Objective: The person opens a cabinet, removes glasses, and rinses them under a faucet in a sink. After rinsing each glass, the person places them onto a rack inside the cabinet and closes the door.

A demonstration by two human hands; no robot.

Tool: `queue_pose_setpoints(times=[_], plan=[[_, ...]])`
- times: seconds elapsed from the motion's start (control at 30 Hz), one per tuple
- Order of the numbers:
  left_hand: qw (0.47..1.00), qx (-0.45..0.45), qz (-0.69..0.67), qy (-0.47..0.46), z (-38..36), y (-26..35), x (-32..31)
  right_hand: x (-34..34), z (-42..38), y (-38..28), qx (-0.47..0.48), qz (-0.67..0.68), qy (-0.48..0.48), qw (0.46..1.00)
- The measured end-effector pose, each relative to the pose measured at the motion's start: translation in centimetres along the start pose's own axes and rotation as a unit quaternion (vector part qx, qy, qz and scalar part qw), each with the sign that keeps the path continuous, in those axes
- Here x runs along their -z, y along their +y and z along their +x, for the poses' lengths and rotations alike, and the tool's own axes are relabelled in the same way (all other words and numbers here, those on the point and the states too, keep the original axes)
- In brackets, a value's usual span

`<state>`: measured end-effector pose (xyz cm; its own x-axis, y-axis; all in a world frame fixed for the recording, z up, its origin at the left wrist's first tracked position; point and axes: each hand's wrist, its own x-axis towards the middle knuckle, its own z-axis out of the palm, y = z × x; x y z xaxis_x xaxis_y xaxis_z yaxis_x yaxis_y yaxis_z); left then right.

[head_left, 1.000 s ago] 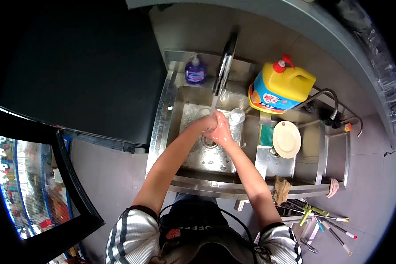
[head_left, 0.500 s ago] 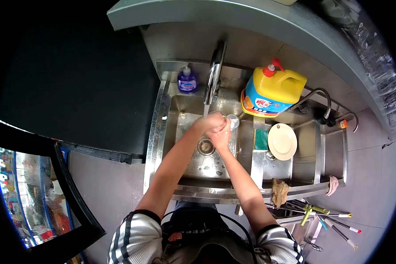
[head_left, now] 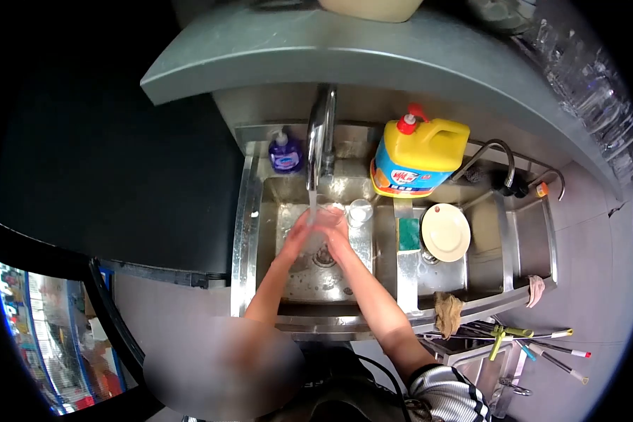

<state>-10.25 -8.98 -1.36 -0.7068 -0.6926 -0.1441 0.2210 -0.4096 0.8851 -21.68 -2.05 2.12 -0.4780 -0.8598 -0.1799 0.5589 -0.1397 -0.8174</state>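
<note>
Water runs from the chrome faucet [head_left: 318, 144] onto my hands in the left sink basin [head_left: 274, 218]. My left hand [head_left: 299, 233] is open under the stream, its fingers stretched towards the faucet and somewhat smeared by water. Beside it, my right hand [head_left: 333, 226] is open too, palm turned up, near a clear glass [head_left: 360, 212] standing in the basin. Neither hand holds an object. Behind and below the hands lies the drain [head_left: 323, 257], partly visible.
Purple soap bottle [head_left: 285, 153] and large yellow detergent jug [head_left: 418, 158] stand along the back. A green sponge [head_left: 408, 235] lies beside a cream plate [head_left: 446, 233]. A brown cloth [head_left: 447, 314] hangs at the front edge. A grey shelf [head_left: 373, 60] overhangs the sink.
My hands have gone from clasped together to apart and open under the water. The view has shifted, showing more of the shelf, and a blurred patch now covers my left upper arm.
</note>
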Motion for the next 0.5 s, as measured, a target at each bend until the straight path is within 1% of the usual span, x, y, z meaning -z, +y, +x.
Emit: queue_pose_setpoints(times=[0.03, 0.07, 0.1, 0.17, 0.2, 0.23, 0.3, 0.33, 0.37, 0.4, 0.5], plan=[[0.994, -0.037, 0.099, -0.003, -0.6, -0.2, 0.1, 0.0, 0.0, 0.1, -0.020, 0.004, 0.009, 1.000], [0.994, -0.049, 0.095, -0.009, -0.8, -0.4, 0.3, 0.0, 0.3, 0.2, -0.041, 0.006, 0.016, 0.999], [0.994, -0.062, 0.089, -0.014, -1.1, 0.0, 0.2, -0.6, 0.5, -0.4, -0.064, 0.006, -0.021, 0.998], [0.996, -0.073, 0.051, -0.002, -1.8, 2.1, -1.6, -2.0, 1.0, -0.5, -0.067, 0.038, 0.020, 0.997], [0.995, -0.072, 0.067, 0.013, -1.6, 2.2, -1.6, -2.7, 1.1, -0.3, -0.070, 0.056, 0.039, 0.995], [0.994, -0.069, 0.083, 0.028, -1.7, 2.3, -1.4, -2.1, 2.2, 1.3, -0.057, 0.038, 0.039, 0.997], [0.990, -0.066, 0.108, 0.057, -2.5, 3.4, -1.7, -1.3, 3.1, 3.9, 0.012, 0.012, 0.044, 0.999], [0.985, -0.069, 0.144, 0.061, -2.6, 3.5, -1.2, -2.5, 2.7, 3.2, 0.047, 0.000, 0.048, 0.998], [0.979, -0.072, 0.179, 0.065, -2.7, 3.5, -0.7, -2.6, 2.3, 1.7, 0.036, -0.041, 0.031, 0.998], [0.972, -0.073, 0.213, 0.070, -2.9, 3.5, -0.3, -2.5, 2.8, 0.9, 0.015, -0.053, 0.003, 0.998], [0.984, 0.002, 0.160, 0.073, -2.9, 4.0, -0.3, -2.7, 2.4, -0.4, -0.065, -0.075, -0.065, 0.993]])
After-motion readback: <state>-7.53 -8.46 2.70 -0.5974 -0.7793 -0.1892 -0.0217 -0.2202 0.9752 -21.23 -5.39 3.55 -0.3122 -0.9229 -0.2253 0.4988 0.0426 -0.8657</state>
